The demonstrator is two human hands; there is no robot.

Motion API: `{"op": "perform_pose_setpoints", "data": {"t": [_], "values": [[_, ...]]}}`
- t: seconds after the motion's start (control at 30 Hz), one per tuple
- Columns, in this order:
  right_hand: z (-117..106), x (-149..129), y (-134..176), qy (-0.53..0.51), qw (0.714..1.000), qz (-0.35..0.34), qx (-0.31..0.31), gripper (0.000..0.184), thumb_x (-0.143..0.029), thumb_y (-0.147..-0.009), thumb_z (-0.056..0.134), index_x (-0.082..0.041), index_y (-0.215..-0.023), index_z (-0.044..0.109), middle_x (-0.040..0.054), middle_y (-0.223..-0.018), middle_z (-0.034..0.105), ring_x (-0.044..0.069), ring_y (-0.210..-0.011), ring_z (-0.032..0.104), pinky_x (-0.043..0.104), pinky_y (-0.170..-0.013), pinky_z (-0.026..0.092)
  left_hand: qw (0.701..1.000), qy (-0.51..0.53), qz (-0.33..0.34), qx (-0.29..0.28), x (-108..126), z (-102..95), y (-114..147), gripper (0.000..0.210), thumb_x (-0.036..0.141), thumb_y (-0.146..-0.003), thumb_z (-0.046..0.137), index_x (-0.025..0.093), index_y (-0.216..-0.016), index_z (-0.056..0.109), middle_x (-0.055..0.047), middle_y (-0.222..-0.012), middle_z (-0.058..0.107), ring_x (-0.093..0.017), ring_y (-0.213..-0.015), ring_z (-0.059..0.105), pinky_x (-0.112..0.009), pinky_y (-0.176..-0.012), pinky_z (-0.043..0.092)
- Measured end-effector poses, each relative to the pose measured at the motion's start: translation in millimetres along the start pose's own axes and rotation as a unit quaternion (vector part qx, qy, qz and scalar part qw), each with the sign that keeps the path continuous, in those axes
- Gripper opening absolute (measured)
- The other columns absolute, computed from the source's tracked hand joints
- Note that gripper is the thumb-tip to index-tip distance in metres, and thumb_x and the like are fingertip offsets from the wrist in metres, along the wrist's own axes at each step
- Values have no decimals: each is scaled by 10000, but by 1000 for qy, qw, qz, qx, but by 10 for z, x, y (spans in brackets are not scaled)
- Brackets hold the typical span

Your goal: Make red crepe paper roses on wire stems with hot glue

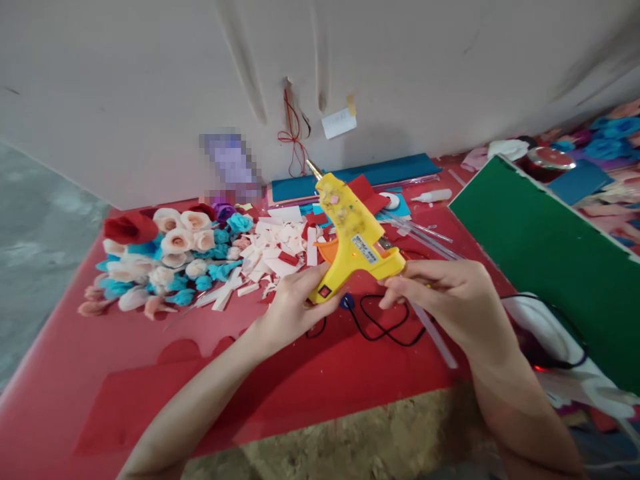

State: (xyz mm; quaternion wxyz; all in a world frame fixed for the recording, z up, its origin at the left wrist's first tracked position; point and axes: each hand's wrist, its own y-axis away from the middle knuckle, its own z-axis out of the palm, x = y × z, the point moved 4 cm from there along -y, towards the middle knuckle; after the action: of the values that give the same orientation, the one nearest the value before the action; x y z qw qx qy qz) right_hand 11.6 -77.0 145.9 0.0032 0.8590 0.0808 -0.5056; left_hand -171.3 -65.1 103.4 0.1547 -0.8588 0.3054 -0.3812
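Observation:
A yellow hot glue gun point(350, 223) is held up over the red table, its metal nozzle pointing up and to the left. My left hand point(300, 297) is wrapped around its handle, near the orange trigger point(327, 251) and a small red switch. At the back end of the gun is my right hand point(445, 293), its fingers pinched together; what lies between them is hidden. Below those fingers a clear glue stick point(435, 337) slants down; whether it is held or lying on the table I cannot tell.
Paper flowers point(177, 243) and pale paper scraps point(275, 250) cover the left of the red table point(280, 407). Behind the gun lie blue paper point(400, 172) and a small white bottle point(433, 196). A green board point(540, 267) leans at right. A black cord point(385, 337) loops below the hands.

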Motion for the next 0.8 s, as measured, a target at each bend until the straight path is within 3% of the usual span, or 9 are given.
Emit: {"op": "perform_pose_setpoints", "data": {"t": [0.17, 0.27, 0.47, 0.8], "values": [[-31, -59, 12, 14, 998, -37, -50, 229, -325, -812, 519, -187, -681, 647, -1, -669, 658, 90, -541, 584, 163, -455, 427, 999, -10, -18, 25, 4, -40, -2, 127, 193, -775, 544, 134, -887, 558, 14, -602, 544, -62, -455, 420, -170, -416, 316], [-65, -52, 36, 29, 999, -43, -16, 120, -272, -792, 551, -197, -761, 640, -14, -667, 659, 93, -552, 590, 168, -484, 449, 999, -11, -18, 41, 1, -44, -5, 112, 200, -779, 541, 135, -870, 551, 23, -576, 517, -62, -448, 404, -178, -415, 305], [-16, -91, 69, 41, 994, -96, -17, 218, -211, -834, 492, -192, -653, 612, -15, -634, 626, 124, -669, 604, 228, -665, 463, 998, -10, 4, 60, 25, -54, -16, 98, 196, -754, 569, 144, -690, 517, 40, -544, 475, -50, -449, 406, -171, -422, 307], [-41, -81, 69, 32, 993, -118, 0, 232, -199, -822, 504, -177, -605, 585, -15, -579, 605, 122, -642, 600, 226, -687, 463, 999, -7, 9, 43, 18, -44, -15, 112, 214, -765, 550, 122, -824, 572, 30, -559, 515, -49, -456, 417, -152, -431, 333]]}}
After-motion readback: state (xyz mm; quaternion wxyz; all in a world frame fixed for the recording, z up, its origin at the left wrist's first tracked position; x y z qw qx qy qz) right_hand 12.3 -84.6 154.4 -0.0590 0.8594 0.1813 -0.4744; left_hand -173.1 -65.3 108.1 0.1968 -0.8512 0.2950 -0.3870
